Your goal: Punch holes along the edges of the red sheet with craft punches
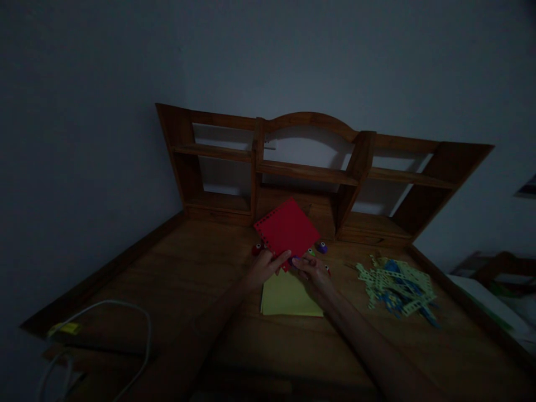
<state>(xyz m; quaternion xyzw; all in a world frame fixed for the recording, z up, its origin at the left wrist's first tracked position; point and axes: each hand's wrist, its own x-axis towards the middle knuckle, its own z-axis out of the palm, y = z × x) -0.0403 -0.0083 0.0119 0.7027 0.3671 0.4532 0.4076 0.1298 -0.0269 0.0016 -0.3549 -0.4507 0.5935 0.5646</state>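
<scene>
"What's hard to make out in the head view?"

"It's dim. The purple gadget (pixel 295 260) is mostly covered by the right hand (pixel 312 268), so its shape is unclear. A green gadget (pixel 310 252) beyond that hand is partly hidden too, and a white cable (pixel 147 324) on the near left is cut off by the bottom edge."

"And the fingers?"

"The left hand (pixel 263 269) has its fingers closed on the near edge of a red sheet (pixel 288 229), thumb on top; I can't see those underneath. The right fingers are bent tight around the purple gadget, at that same edge."

"What's on the counter (pixel 180 268)?"

"It's wooden. Yellow paper (pixel 291 298) lies nearer than the red sheet, which has holes along its left edge. A red gadget (pixel 256 249) sits left of the sheet, another purple one (pixel 322 247) to its right. Farther right is a heap of pale green and blue strips (pixel 397 285)."

"Beyond that?"

"A wooden shelf (pixel 307 172) at the far side, before a plain wall (pixel 268 56). The wall shows through its open compartments, with a socket (pixel 270 146) in the middle one."
</scene>
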